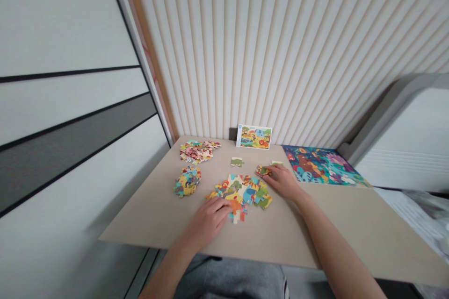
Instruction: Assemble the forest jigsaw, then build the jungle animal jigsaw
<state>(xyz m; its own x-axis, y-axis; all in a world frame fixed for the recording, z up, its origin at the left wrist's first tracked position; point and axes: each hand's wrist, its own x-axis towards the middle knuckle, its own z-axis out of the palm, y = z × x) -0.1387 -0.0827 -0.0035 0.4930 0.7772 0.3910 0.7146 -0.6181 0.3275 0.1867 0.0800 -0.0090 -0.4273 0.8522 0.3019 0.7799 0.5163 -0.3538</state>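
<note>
Left hand (212, 216), right hand (283, 182) (farther), touching puzzle pieces (242, 190)

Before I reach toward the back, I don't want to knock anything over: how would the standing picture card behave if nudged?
The picture card would probably tip or slide easily, since it stands on edge on the table. It is likely stiff enough to lift by a corner, as its face looks flat and its edges straight.
</note>
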